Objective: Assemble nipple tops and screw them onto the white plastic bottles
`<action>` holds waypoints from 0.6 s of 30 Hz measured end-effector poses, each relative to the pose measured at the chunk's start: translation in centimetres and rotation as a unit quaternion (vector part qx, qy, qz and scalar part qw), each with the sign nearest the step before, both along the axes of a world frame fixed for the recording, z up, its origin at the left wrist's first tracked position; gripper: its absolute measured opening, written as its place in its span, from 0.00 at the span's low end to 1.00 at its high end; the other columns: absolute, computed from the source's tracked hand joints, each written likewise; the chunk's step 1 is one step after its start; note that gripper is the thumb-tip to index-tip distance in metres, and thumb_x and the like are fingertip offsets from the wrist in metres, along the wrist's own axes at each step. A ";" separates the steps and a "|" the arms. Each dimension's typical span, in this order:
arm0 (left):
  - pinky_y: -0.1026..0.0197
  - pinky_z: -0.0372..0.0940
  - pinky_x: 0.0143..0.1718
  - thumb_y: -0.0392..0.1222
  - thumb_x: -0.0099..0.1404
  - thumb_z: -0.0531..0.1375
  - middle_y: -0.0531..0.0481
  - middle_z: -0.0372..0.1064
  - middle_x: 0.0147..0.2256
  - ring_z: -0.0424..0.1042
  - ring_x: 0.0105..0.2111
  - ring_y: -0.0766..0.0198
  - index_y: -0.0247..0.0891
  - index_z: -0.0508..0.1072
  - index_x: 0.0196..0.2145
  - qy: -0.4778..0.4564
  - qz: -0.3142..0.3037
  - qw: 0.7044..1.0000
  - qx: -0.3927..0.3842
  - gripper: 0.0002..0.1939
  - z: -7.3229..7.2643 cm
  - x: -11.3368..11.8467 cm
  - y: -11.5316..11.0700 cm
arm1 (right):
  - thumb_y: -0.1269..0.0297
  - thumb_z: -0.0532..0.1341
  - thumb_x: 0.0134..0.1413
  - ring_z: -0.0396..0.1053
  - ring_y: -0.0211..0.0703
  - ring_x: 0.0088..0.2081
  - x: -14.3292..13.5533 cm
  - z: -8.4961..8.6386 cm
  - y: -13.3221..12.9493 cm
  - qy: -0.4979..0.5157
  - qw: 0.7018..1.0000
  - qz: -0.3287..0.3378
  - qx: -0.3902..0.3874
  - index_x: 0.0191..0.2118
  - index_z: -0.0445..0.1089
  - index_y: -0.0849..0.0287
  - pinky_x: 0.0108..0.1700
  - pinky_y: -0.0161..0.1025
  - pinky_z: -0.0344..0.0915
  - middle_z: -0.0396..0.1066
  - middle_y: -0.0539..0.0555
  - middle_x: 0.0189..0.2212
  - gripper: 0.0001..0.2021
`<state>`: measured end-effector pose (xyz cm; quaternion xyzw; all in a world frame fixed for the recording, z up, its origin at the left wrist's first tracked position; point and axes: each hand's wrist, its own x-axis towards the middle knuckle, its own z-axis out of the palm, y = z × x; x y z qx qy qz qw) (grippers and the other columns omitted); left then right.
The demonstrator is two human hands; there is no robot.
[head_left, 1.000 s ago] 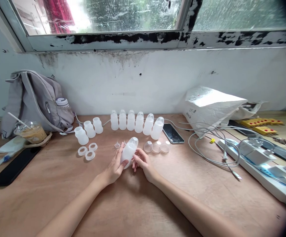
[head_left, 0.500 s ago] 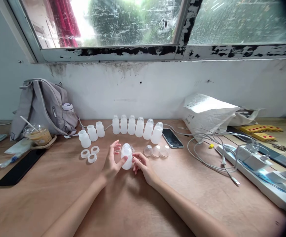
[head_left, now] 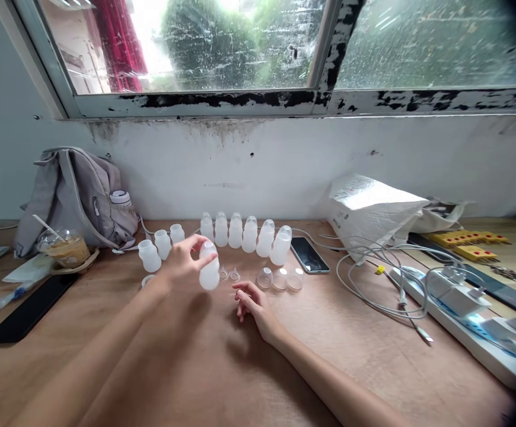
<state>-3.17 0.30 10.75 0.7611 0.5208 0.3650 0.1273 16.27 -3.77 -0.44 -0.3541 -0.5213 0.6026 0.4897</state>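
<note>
My left hand (head_left: 181,262) grips a frosted white baby bottle (head_left: 209,271) with a clear cap by its upper part, holding it nearly upright above the table. My right hand (head_left: 257,307) rests nearby with loosely curled fingers and nothing in them. Two clear nipples (head_left: 234,276) lie between the hands, beyond them. To the right stand three clear dome caps (head_left: 280,279). Behind is a row of several capped bottles (head_left: 249,237). Three uncapped bottles (head_left: 150,258) stand at the left, one partly behind my left hand. A white ring (head_left: 146,280) shows beside my left forearm, which hides the others.
A smartphone (head_left: 310,255) lies right of the bottle row. Farther right are tangled white cables (head_left: 365,290), a power strip (head_left: 462,329) and a silvery bag (head_left: 373,207). Leftward are a backpack (head_left: 77,196), an iced drink cup (head_left: 66,249) and a black flat object (head_left: 31,308).
My left hand has carried the capped bottle left and away from my right hand, which has let go of it. The nipples behind are now uncovered, while the rings are mostly hidden.
</note>
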 end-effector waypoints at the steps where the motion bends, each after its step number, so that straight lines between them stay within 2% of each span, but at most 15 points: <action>1: 0.61 0.63 0.38 0.52 0.54 0.58 0.50 0.71 0.35 0.69 0.36 0.60 0.40 0.69 0.37 0.015 0.014 1.000 -0.003 0.17 0.7 -0.6 0.9 | 0.55 0.59 0.49 0.61 0.30 0.19 0.0 0.0 0.0 0.000 1.000 -0.001 -0.001 0.38 0.64 0.59 0.18 0.29 0.59 0.60 0.47 0.27 0.13; 4: 0.61 0.63 0.37 0.55 0.51 0.60 0.49 0.72 0.35 0.70 0.35 0.59 0.39 0.70 0.36 0.053 0.058 0.997 -0.013 0.19 2.6 -2.4 3.9 | 0.55 0.59 0.49 0.61 0.30 0.19 0.0 0.0 0.1 0.002 1.000 -0.003 -0.005 0.38 0.64 0.58 0.18 0.30 0.59 0.60 0.47 0.28 0.14; 7: 0.62 0.63 0.37 0.54 0.50 0.60 0.48 0.72 0.36 0.70 0.36 0.59 0.38 0.70 0.35 0.101 0.087 0.991 -0.027 0.19 3.3 -3.5 6.8 | 0.55 0.59 0.48 0.61 0.30 0.19 0.0 0.0 0.2 0.005 1.000 -0.002 -0.007 0.37 0.64 0.58 0.18 0.30 0.59 0.61 0.47 0.28 0.14; 11: 0.62 0.62 0.40 0.54 0.52 0.58 0.47 0.72 0.39 0.69 0.40 0.58 0.37 0.69 0.39 0.140 0.138 0.980 -0.035 0.21 2.9 -4.1 9.7 | 0.55 0.58 0.49 0.60 0.30 0.19 0.1 0.0 0.2 0.004 1.000 0.002 -0.006 0.37 0.64 0.59 0.18 0.30 0.59 0.60 0.47 0.27 0.13; 18: 0.50 0.56 0.47 0.55 0.55 0.55 0.43 0.70 0.43 0.66 0.46 0.49 0.39 0.68 0.42 0.185 0.186 0.964 -0.048 0.22 1.2 -3.6 12.8 | 0.55 0.58 0.49 0.60 0.30 0.18 0.0 0.0 0.1 0.004 1.000 0.003 -0.004 0.36 0.64 0.59 0.18 0.29 0.58 0.60 0.47 0.27 0.12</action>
